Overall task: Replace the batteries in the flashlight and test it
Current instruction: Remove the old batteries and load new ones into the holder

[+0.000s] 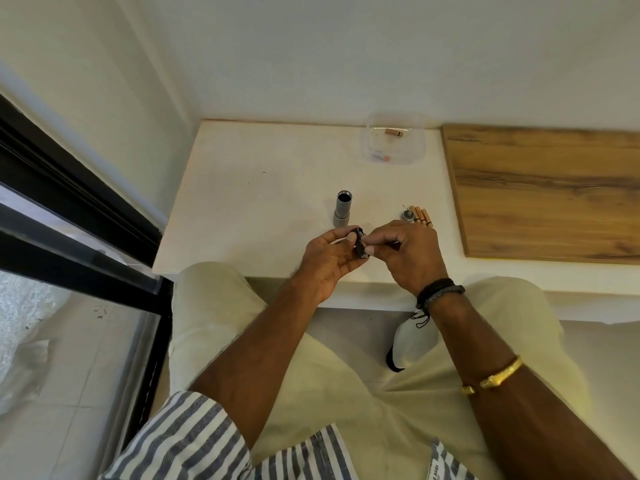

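The grey flashlight body [342, 208] stands upright on the white table [249, 202], its open end up. Just in front of it, my left hand [327, 261] and my right hand [403, 254] meet around a small black battery holder [360, 244], each gripping one side. The holder is mostly hidden by my fingers. The flashlight's round tail cap [408, 215] lies to the right, beside a row of copper-coloured batteries [421, 214].
A clear plastic container [394, 140] with a battery and small bits sits at the table's back edge. A wooden board [547, 192] covers the right side. A glass door with a black frame [79, 216] is on the left.
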A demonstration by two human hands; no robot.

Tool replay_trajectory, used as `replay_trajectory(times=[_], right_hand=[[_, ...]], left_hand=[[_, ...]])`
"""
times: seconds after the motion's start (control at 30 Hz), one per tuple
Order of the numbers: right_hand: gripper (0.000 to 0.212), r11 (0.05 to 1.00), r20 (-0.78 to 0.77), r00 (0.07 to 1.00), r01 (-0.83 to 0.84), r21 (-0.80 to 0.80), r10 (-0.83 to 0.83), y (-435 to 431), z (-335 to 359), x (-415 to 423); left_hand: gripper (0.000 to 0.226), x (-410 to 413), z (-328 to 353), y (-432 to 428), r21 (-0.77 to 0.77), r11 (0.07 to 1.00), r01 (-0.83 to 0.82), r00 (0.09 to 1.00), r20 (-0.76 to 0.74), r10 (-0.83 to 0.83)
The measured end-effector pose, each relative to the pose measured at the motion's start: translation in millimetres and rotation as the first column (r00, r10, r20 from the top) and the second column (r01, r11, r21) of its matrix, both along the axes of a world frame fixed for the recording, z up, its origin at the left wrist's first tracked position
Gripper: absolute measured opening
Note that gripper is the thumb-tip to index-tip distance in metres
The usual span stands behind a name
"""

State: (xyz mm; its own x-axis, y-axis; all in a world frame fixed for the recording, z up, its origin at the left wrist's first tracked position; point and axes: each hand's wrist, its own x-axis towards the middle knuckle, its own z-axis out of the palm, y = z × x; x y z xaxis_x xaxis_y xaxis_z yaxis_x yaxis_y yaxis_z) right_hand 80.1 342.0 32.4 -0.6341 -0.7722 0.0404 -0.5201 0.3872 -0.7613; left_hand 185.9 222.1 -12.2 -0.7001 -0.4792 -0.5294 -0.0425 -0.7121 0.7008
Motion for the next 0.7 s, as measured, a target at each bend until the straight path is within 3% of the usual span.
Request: replay_trajectory(times=[0.5, 0.7], right_hand=[[0.012, 0.998, 0.096, 0.995, 0.027, 0.059, -0.032, -1, -7, -5], [0.014, 0.997, 0.169, 0.983, 0.079, 0.000, -0.078, -3, -13, -10]], left_hand=[[0.019, -1, 0, 0, -0.028, 1.000, -0.005, 1.000, -0.024, 0.004], [0.022, -3, 4, -3, 0.070, 0.997, -0.032, 0.999, -0.035, 0.035]])
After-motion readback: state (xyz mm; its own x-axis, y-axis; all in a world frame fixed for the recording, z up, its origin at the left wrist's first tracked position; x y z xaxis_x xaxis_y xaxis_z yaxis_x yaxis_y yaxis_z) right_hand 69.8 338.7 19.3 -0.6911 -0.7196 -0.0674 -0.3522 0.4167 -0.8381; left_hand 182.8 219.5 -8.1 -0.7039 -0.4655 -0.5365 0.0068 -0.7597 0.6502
